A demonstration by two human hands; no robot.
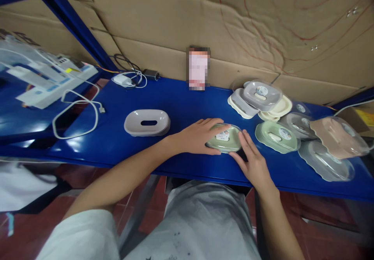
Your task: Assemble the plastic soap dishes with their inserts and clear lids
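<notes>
Between my two hands a green soap dish (pixel 229 138) with a clear lid and a round label sits on the blue table. My left hand (pixel 201 136) grips its left end, fingers over the top and thumb at the near edge. At its right end my right hand (pixel 251 159) holds the side, with the fingers along the edge and the thumb at the front. To the left stands a light grey oval soap dish tray (pixel 147 123) with a dark slot in its middle. Just right of my right hand lies another green soap dish (pixel 277 136).
Several grey, cream and brown soap dishes (pixel 339 137) are piled at the right. A blurred-out phone (pixel 199 68) leans on the cardboard wall (pixel 163 26). A white charger (pixel 124 80) with cables and a power strip (pixel 58 86) are at the left. The blue table's (pixel 187 166) front edge faces me.
</notes>
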